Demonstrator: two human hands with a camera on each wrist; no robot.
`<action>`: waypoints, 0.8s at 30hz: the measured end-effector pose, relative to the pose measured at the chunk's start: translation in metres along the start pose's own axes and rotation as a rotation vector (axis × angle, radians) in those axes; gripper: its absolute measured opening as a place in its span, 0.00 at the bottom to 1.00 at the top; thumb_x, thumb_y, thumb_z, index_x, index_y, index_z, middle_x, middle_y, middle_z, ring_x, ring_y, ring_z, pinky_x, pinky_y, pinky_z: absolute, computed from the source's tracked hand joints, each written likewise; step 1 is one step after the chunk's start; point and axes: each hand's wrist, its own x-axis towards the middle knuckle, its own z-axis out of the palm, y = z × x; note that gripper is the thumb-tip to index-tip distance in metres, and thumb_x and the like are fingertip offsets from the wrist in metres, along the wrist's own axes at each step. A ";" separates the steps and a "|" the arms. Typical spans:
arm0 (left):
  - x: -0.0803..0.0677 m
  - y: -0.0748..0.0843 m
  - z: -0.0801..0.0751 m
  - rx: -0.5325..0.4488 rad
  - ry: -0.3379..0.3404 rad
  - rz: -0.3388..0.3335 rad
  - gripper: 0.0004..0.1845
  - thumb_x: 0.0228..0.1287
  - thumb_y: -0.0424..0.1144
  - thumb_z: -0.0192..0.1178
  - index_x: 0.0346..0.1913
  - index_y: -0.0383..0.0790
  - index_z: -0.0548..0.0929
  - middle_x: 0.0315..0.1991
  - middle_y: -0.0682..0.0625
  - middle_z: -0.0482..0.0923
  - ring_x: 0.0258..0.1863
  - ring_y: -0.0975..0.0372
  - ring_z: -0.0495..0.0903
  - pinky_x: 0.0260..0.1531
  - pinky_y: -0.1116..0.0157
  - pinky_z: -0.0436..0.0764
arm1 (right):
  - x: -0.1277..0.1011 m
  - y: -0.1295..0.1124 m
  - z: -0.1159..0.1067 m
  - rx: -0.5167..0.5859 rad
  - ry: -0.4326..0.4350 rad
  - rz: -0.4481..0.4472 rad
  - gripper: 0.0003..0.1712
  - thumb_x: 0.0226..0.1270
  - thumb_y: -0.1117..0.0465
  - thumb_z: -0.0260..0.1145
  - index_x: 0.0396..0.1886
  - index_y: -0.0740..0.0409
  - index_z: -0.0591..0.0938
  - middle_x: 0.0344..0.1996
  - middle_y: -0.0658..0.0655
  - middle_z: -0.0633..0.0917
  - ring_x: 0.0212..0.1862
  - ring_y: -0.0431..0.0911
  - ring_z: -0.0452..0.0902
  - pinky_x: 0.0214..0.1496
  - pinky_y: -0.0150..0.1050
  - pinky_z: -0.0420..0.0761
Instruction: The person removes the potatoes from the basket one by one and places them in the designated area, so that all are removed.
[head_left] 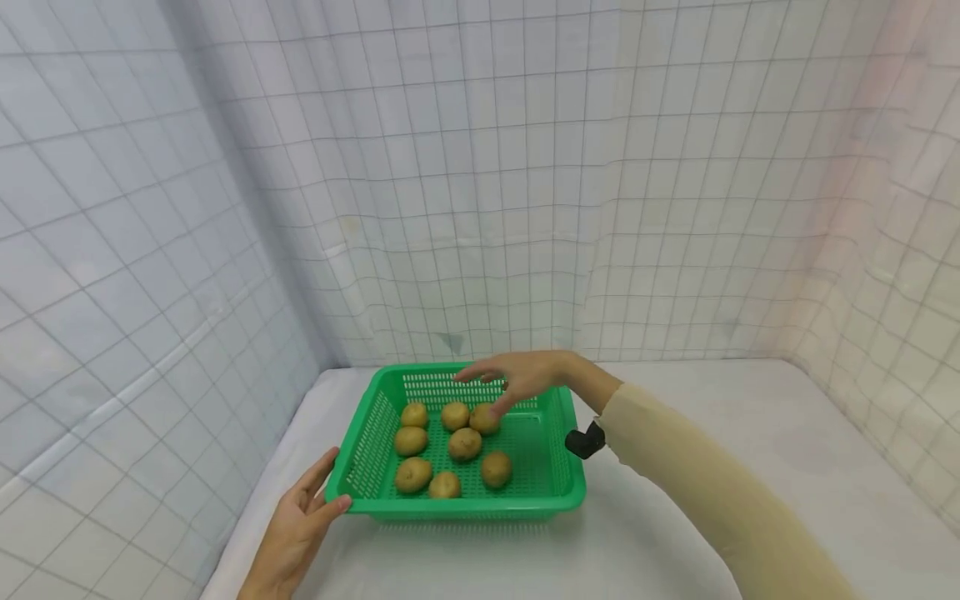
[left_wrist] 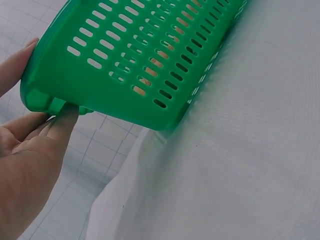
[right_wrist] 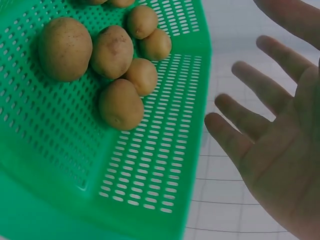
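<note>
A green plastic basket [head_left: 465,505] with slotted walls stands on the white-covered table. Several brown potatoes [head_left: 465,445] lie loose on its floor, mostly toward the left and middle. At the basket's near left corner, my left hand [head_left: 288,533] grips the rim. The left wrist view shows the thumb [left_wrist: 17,65] on the outer rim and the fingers [left_wrist: 62,125] tucked under its lip. My right hand [head_left: 525,375] hovers over the back right part of the basket with nothing in it. Its fingers [right_wrist: 265,90] are spread and extended in the right wrist view.
White cloth with a dark grid hangs as a back wall [head_left: 525,208] and as side walls at left [head_left: 112,292] and right. The white table surface [head_left: 697,433] extends to the right of the basket. A black band [head_left: 585,440] sits at the right sleeve's cuff.
</note>
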 end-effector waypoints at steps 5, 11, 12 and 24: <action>-0.002 -0.001 -0.001 -0.013 -0.011 -0.013 0.43 0.75 0.22 0.55 0.82 0.27 0.40 0.82 0.34 0.33 0.67 0.73 0.69 0.64 0.70 0.72 | 0.016 0.017 0.010 0.165 -0.050 -0.033 0.45 0.69 0.57 0.72 0.82 0.52 0.63 0.74 0.58 0.70 0.75 0.59 0.63 0.68 0.43 0.73; 0.000 0.003 -0.007 -0.005 -0.023 0.019 0.41 0.76 0.21 0.53 0.82 0.27 0.40 0.81 0.33 0.33 0.69 0.71 0.67 0.65 0.71 0.71 | 0.041 0.028 0.021 0.205 -0.077 -0.052 0.43 0.69 0.62 0.73 0.80 0.56 0.66 0.74 0.62 0.70 0.73 0.60 0.66 0.64 0.40 0.76; 0.001 0.004 -0.008 -0.002 -0.018 0.022 0.41 0.76 0.22 0.53 0.82 0.28 0.41 0.81 0.33 0.33 0.69 0.72 0.67 0.64 0.71 0.71 | 0.045 0.030 0.023 0.207 -0.078 -0.054 0.43 0.68 0.62 0.74 0.79 0.57 0.67 0.73 0.62 0.71 0.72 0.60 0.67 0.64 0.39 0.77; -0.001 -0.004 -0.003 -0.039 -0.026 0.006 0.42 0.77 0.22 0.53 0.82 0.28 0.39 0.82 0.33 0.30 0.67 0.76 0.67 0.65 0.70 0.70 | 0.055 0.055 0.054 0.256 -0.236 0.005 0.27 0.64 0.71 0.75 0.63 0.65 0.82 0.60 0.56 0.83 0.61 0.50 0.79 0.61 0.38 0.80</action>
